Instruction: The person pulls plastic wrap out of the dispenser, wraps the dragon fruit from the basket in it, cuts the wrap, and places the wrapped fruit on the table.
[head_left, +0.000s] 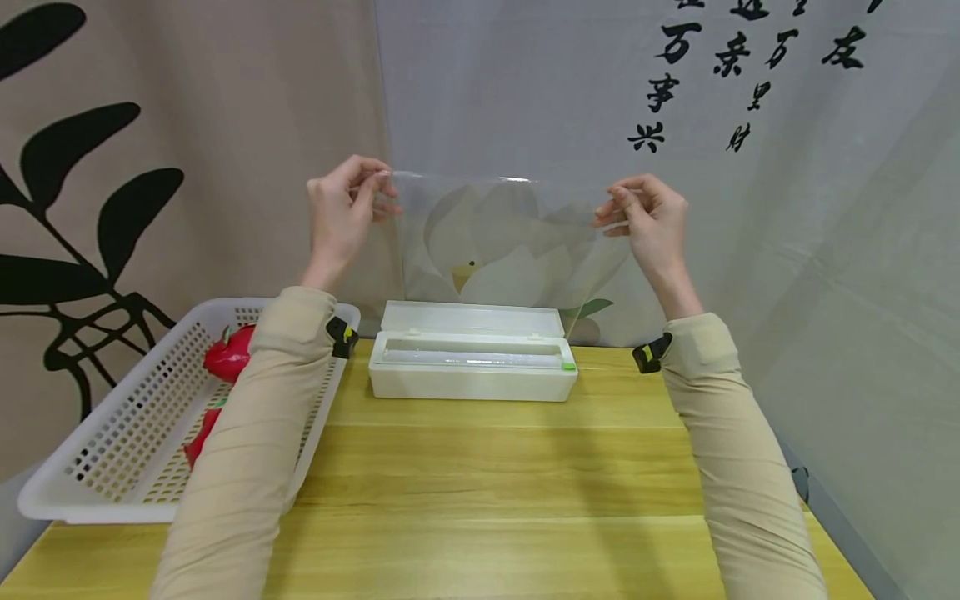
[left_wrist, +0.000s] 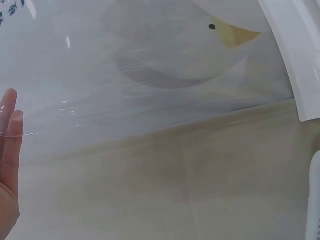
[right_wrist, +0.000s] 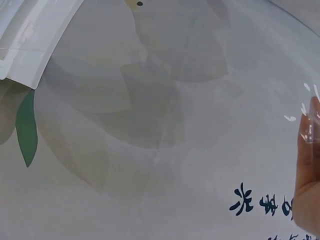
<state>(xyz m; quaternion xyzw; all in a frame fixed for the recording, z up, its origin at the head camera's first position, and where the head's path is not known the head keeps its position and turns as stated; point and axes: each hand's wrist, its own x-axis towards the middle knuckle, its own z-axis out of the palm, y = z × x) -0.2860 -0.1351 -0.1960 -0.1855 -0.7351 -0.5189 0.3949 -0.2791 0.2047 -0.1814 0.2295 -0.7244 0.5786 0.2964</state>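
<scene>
A clear sheet of plastic wrap [head_left: 510, 233] is stretched upright between the two raised hands in the head view. My left hand [head_left: 347, 204] pinches its upper left corner between thumb and fingers. At the upper right corner my right hand [head_left: 647, 218] pinches the film the same way. Below the sheet stands a white cling film box [head_left: 472, 383], its lid [head_left: 472, 317] raised at the back. Inside it lies a roll of film [head_left: 472, 358], and the sheet hangs down toward that box. Both wrist views show the film's glints beside the fingers.
A white perforated basket [head_left: 127, 417] stands at the left of the wooden table [head_left: 480, 492], partly behind the left sleeve. Two red peppers [head_left: 227, 357] lie in it, partly covered by that arm. Behind hangs a printed curtain [head_left: 510, 92].
</scene>
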